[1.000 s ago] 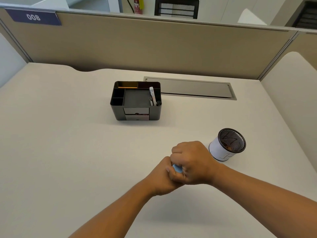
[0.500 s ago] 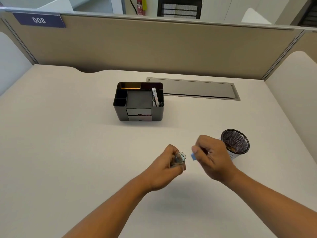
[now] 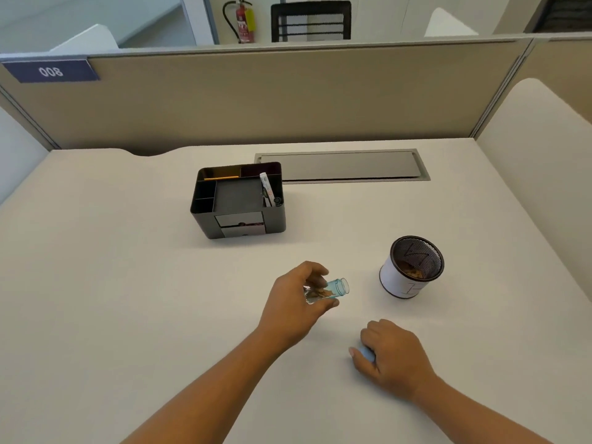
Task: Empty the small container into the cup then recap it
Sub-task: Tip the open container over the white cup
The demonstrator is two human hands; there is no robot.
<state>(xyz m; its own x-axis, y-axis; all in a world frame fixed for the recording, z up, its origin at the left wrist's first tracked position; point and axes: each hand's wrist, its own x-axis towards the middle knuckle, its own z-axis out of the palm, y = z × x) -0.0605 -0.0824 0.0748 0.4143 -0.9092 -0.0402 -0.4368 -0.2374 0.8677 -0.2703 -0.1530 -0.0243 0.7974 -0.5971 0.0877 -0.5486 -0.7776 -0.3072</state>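
My left hand (image 3: pixel 296 302) grips a small clear bluish container (image 3: pixel 330 290) with brown bits inside. It is uncapped and tilted, its open mouth pointing right toward the cup. The cup (image 3: pixel 410 267) is a black mesh holder with a white band, standing upright to the right, apart from the container; some brown bits lie inside it. My right hand (image 3: pixel 390 357) rests low near the table, closer to me, fingers closed around the light blue cap (image 3: pixel 365 353).
A black desk organiser (image 3: pixel 238 203) with pens and a drawer stands behind the hands. A grey cable hatch (image 3: pixel 342 165) is set into the table near the beige partition (image 3: pixel 288 97). A curved side panel (image 3: pixel 538 155) rises at the right.
The cap came off the container. My right hand carried the cap down toward me, while my left hand tilted the open container toward the cup.
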